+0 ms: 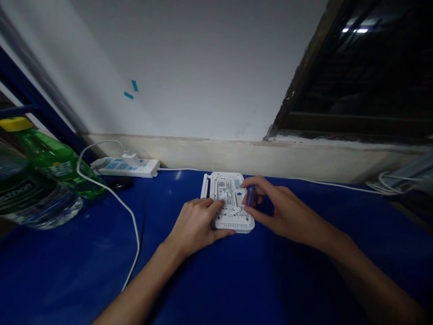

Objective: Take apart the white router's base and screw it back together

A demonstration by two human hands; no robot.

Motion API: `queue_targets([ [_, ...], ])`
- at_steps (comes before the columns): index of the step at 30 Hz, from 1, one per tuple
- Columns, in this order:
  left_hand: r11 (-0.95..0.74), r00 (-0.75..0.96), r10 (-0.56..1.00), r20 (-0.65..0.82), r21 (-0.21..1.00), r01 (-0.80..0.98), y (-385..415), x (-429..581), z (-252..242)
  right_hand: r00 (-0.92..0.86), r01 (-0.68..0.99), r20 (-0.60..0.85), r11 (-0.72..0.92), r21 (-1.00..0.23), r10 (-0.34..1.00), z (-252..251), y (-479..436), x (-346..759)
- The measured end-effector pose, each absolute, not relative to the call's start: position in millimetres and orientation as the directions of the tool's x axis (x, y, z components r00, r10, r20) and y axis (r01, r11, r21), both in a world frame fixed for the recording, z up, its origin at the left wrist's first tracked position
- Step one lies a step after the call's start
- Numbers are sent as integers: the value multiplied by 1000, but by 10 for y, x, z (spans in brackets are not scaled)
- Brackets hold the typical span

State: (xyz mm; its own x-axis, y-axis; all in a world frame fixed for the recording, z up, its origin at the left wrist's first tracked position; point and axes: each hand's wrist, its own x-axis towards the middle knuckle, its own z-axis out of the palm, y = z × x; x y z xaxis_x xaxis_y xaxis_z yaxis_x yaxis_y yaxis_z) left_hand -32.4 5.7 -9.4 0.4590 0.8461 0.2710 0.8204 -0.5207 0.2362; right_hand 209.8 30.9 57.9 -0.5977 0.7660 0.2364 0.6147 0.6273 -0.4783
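A white router [230,221] lies upside down on the blue tabletop [216,275], its vented underside and label facing up and its antennas folded along the far left side. My left hand [196,223] rests across its near left part, with the fingers on top and the thumb at the lower edge. My right hand [280,210] comes in from the right, pinching a small screwdriver [251,196] with a translucent blue handle between thumb and fingers. The screwdriver stands over the router's right side. Its tip is hidden behind my fingers.
To the left stand a green plastic bottle [54,162] and a clear water bottle [34,198]. Behind them lie a white power strip [126,167] with a plugged-in charger and a black round object [122,183]. White cables run along the wall and table.
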Motion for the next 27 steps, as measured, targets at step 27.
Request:
queue_targets([
  [27, -602, 457, 752, 475, 212, 770, 73, -312, -109, -348, 373, 472, 582, -723, 810, 124, 132, 2226],
])
